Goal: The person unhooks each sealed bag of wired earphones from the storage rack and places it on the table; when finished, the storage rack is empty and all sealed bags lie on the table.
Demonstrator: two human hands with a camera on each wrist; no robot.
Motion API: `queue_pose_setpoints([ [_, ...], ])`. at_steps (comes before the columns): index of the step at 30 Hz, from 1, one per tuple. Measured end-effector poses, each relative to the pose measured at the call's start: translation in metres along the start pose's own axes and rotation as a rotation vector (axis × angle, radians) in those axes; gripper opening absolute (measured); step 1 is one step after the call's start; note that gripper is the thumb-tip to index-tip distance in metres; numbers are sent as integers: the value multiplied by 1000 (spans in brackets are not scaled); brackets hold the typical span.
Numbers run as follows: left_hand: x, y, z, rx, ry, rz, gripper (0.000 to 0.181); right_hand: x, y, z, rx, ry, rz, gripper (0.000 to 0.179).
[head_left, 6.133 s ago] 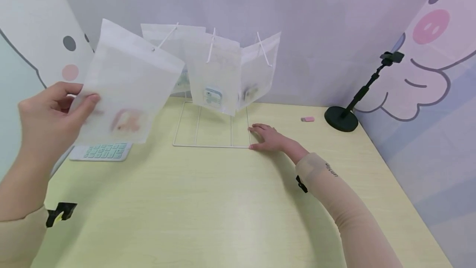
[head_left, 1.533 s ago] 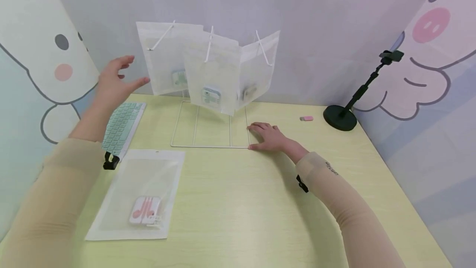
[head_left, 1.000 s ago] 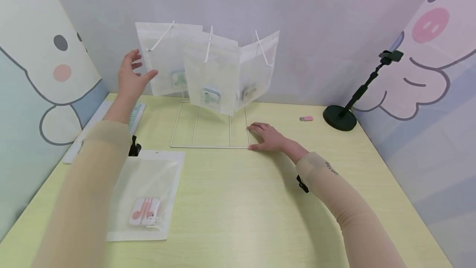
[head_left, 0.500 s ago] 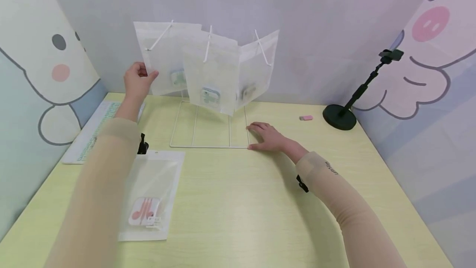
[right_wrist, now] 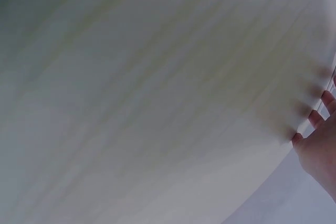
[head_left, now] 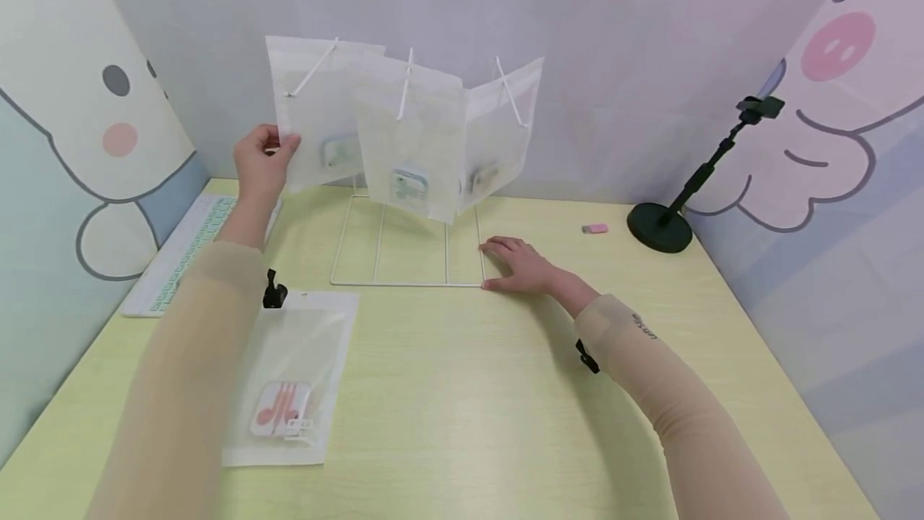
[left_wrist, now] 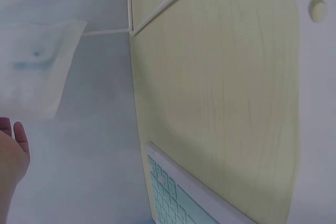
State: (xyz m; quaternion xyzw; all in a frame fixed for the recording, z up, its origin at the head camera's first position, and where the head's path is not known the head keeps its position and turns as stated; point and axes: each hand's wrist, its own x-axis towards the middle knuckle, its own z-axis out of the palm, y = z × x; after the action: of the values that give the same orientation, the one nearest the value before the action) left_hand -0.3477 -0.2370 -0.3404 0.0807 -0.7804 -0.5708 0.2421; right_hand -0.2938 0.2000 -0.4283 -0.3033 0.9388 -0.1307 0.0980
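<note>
My left hand (head_left: 261,163) pinches the outer edge of the left translucent white bag (head_left: 318,95), which hangs on a hook of a white wire rack (head_left: 404,285). A small pale green item shows through this bag. Beside it hang a middle bag (head_left: 411,139) and a right bag (head_left: 498,135), each with a small item inside. My right hand (head_left: 521,267) rests at the right side of the rack's base, fingers on the wire and thumb at the front corner. Flat on the table lies another bag (head_left: 306,339) with pink earphones (head_left: 280,408) in a white case, partly hidden by my left sleeve.
A mint and white keyboard (head_left: 191,251) lies at the left table edge, partly behind my left forearm. A pink USB stick (head_left: 596,229) lies to the right of the rack. Further right stands a black stand (head_left: 660,229) with a round base.
The earphone bag, held up in my left hand at first, now lies on the table. My left hand has moved to the left hanging bag and taken its edge. My right hand has stayed put.
</note>
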Motion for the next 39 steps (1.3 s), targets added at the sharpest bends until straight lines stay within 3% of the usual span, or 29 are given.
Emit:
queue_pose_setpoints([
  [5,-7,4,-5,-17,3,10,16,-1,-1,1,2,-5,-6,78],
  [23,-27,27,-15,37,59,187,15,-1,-1,1,-4,11,-7,77],
  [39,-58,45,-35,53,55,231,12,0,0,1,-14,3,-3,76],
])
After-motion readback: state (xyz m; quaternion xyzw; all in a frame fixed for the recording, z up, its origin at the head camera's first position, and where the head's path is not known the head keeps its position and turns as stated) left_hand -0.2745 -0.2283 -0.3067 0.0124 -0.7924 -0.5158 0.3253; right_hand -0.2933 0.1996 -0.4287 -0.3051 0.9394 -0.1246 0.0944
